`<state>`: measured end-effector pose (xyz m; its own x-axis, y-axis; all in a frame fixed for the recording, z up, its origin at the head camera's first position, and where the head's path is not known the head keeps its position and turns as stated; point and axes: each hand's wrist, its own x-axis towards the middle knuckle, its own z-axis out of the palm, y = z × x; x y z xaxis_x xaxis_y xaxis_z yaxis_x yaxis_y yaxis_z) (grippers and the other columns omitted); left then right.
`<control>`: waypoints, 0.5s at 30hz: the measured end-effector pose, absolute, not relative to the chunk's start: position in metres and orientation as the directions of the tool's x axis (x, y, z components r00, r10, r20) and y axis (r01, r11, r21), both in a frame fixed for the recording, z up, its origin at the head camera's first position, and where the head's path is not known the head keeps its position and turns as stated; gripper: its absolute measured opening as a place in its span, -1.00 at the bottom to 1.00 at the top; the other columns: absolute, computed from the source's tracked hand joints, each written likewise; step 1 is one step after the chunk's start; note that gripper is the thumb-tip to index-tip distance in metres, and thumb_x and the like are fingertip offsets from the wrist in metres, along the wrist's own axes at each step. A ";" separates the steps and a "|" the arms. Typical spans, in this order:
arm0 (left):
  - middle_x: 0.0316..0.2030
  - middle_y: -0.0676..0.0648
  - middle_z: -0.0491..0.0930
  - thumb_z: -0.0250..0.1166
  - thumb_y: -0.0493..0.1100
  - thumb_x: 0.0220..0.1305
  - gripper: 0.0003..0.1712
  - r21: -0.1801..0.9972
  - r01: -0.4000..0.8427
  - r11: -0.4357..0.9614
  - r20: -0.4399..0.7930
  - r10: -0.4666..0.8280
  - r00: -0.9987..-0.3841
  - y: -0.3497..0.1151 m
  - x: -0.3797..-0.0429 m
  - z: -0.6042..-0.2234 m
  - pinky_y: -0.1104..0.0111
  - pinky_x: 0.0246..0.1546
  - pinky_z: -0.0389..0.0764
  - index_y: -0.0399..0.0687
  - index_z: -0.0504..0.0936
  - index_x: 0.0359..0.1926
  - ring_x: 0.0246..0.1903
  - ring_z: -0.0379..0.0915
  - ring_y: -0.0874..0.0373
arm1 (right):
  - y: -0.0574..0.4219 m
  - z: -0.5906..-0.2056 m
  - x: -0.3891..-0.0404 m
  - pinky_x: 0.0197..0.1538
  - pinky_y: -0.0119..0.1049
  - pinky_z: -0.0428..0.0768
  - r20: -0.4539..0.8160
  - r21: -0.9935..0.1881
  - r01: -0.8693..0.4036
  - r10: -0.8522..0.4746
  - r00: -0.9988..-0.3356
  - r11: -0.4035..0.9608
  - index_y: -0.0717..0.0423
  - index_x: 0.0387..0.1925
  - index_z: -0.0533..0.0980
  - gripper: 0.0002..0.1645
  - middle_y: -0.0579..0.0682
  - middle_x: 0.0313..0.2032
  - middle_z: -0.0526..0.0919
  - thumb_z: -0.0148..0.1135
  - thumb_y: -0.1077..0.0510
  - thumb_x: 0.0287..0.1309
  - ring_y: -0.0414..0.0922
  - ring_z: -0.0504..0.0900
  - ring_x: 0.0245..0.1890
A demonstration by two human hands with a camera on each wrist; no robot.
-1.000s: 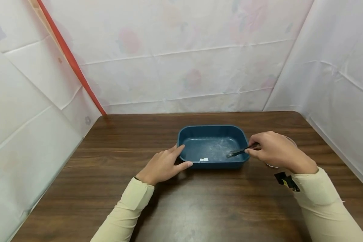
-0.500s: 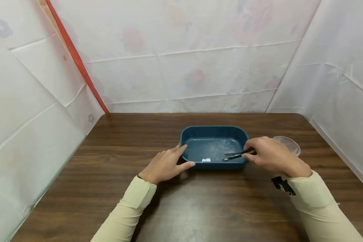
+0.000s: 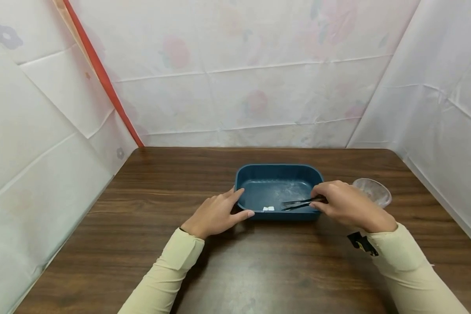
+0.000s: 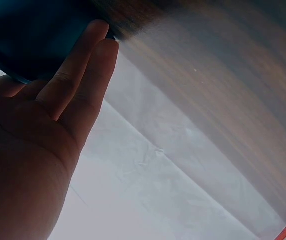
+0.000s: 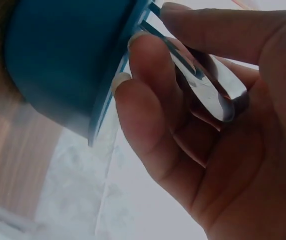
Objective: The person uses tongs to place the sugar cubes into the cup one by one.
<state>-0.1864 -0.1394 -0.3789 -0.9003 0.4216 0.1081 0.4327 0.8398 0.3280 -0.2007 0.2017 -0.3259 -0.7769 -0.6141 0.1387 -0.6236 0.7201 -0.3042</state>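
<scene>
A dark blue rectangular tub (image 3: 278, 171) stands on the wooden table, with pale dusty marks on its floor. Two small white pieces (image 3: 268, 208) lie inside by its front wall. My left hand (image 3: 216, 214) rests at the tub's front left corner, thumb along the front rim and fingers straight against the left side. Between thumb and fingers my right hand (image 3: 347, 205) pinches tweezers (image 3: 298, 205) over the right front rim. Their dark tips are apart and point left inside the tub, a short way right of the white pieces. In the right wrist view the shiny bent end of the tweezers (image 5: 218, 100) shows.
A clear round bowl (image 3: 377, 192) stands on the table (image 3: 172, 174) just right of the tub, partly behind the right hand. White patterned sheeting (image 3: 235, 87) hangs at the back and both sides, with a red strip (image 3: 98, 69) at the back left.
My right hand has moved left with the tweezers, whose tips have spread and come closer to the white pieces. The clear bowl is less covered. My left hand keeps its place on the tub.
</scene>
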 end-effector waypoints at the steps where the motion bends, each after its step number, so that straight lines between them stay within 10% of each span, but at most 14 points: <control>1: 0.42 -0.28 0.26 0.02 0.51 0.33 0.01 0.327 0.432 0.840 0.107 0.421 -0.901 -0.140 -0.186 -0.379 0.05 0.17 0.51 -0.10 0.26 0.51 0.20 0.49 -0.09 | 0.200 -0.327 -0.201 -0.30 -0.21 0.58 0.137 -0.303 -0.624 -0.615 -0.776 0.720 0.00 -0.18 0.68 -0.90 -0.23 -0.32 0.65 0.36 0.12 0.29 -0.31 0.57 -0.37; 15: 0.42 -0.28 0.26 0.01 0.52 0.34 0.02 0.327 0.438 0.838 0.109 0.427 -0.898 -0.139 -0.185 -0.379 0.05 0.18 0.50 -0.10 0.26 0.52 0.22 0.47 -0.09 | 0.175 -0.335 -0.204 -0.28 -0.18 0.59 0.147 -0.268 -0.648 -0.634 -0.759 0.713 -0.08 -0.16 0.69 -0.87 -0.24 -0.27 0.68 0.39 0.06 0.26 -0.30 0.59 -0.35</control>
